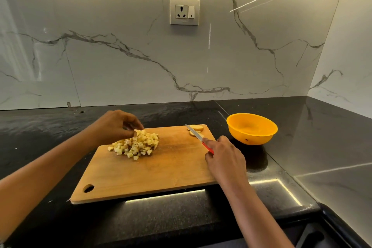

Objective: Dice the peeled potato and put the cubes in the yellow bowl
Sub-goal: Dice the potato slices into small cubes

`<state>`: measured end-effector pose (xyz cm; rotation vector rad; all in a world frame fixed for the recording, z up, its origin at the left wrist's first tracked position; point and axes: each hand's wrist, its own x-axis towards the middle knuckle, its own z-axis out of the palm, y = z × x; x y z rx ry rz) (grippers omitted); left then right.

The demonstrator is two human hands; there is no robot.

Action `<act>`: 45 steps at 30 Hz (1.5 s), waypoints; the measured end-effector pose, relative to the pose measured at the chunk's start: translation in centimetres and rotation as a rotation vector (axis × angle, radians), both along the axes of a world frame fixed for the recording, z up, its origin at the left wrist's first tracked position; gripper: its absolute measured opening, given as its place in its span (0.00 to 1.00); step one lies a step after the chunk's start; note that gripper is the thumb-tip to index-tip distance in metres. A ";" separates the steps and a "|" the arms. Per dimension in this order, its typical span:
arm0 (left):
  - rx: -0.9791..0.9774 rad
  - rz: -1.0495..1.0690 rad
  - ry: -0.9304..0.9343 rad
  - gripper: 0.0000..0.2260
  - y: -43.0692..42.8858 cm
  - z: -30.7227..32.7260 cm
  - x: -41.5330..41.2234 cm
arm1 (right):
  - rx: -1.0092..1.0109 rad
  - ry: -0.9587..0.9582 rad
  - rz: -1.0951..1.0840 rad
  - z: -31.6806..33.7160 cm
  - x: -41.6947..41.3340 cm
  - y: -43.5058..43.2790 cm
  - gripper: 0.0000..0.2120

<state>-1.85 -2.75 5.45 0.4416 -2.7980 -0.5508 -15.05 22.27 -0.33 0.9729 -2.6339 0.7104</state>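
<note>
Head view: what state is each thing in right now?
potato cubes: diced, piled on the cutting board.
potato slices: uncut, at the board's far right corner.
yellow bowl: upright on the counter, no cubes visible inside.
knife: gripped by the right hand, blade over the slices.
left hand: pinches a piece atop the pile.
socket: nothing plugged in.

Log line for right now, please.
left hand: pinches potato cubes atop pile | right hand: grips knife | potato slices: undiced, cutting board far corner | yellow bowl: empty
</note>
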 end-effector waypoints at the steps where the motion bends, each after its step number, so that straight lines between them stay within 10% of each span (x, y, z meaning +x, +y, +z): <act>1: 0.026 0.001 0.045 0.10 0.0 -0.1 0.2 | -0.003 -0.002 -0.003 0.0 0.0 0.0 0.22; 8: 0.023 -0.058 0.158 0.06 2.0 0.5 -4.4 | -0.079 -0.043 -0.107 -0.2 -0.6 0.5 0.22; 17: -0.151 -0.152 -0.314 0.25 4.6 -1.7 -16.3 | -0.127 -0.118 -0.091 -0.3 -1.8 0.8 0.23; 25: -0.143 -0.239 -0.352 0.17 4.4 -1.5 -19.1 | -0.133 -0.123 -0.049 -0.3 -2.4 1.0 0.22; 35: -0.096 -0.185 -0.064 0.13 4.0 1.4 -17.1 | -0.144 -0.123 -0.059 -0.4 -2.5 0.9 0.22; 45: -0.042 -0.509 -0.383 0.19 4.0 -0.6 -5.9 | -0.104 -0.096 -0.108 -0.2 -1.2 0.4 0.22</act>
